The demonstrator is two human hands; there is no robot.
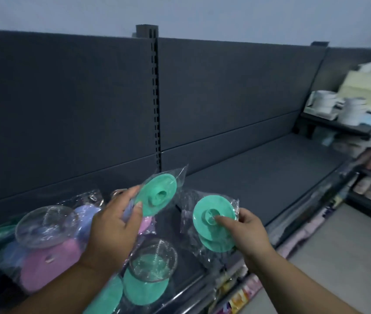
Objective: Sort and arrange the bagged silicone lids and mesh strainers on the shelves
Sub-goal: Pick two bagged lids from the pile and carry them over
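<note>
Bagged green lid, knob toward camera, in fingers of left hand; second lid likewise in right hand

The dark grey shelf bears a heap of bagged goods at its left end: pink lids, purple lids, and green lids by the front edge. Two clear round strainers lie on top.

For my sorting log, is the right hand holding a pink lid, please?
No, the right hand pinches a green bagged lid.
</note>
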